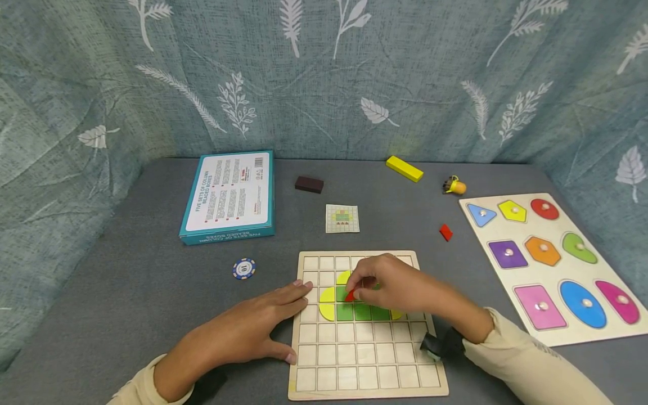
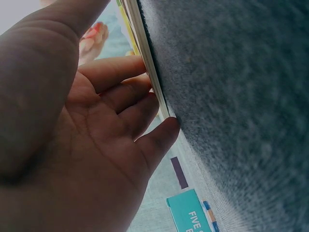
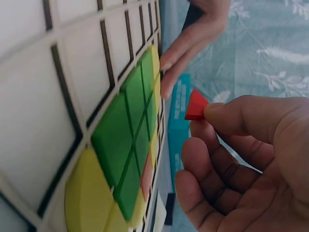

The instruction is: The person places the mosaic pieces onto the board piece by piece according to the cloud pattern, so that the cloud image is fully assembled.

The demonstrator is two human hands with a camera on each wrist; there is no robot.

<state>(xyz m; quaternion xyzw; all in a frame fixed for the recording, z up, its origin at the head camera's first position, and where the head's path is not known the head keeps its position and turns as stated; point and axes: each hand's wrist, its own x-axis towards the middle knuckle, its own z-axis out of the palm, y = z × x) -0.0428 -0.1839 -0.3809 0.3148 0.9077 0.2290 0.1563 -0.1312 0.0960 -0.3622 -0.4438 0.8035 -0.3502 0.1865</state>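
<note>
My right hand (image 1: 397, 284) pinches a small red triangular piece (image 3: 195, 106) between thumb and forefinger, above a wooden grid board (image 1: 346, 355). Green square pieces (image 3: 112, 137) form a block on the board, with yellow rounded pieces (image 1: 327, 304) around it. The right wrist view shows a reddish piece (image 3: 146, 176) beside the green ones; the right hand covers part of this area in the head view. My left hand (image 1: 250, 323) rests at the board's left edge, its fingertips touching the side.
Beyond the board lie a small pattern card (image 1: 342, 218), a dark block (image 1: 309, 184) and a yellow block (image 1: 404, 169). Leftward are a teal box (image 1: 228, 191) and a poker chip (image 1: 244, 269). Rightward are another red piece (image 1: 446, 232), a small toy (image 1: 454, 185) and a shape puzzle (image 1: 544, 275).
</note>
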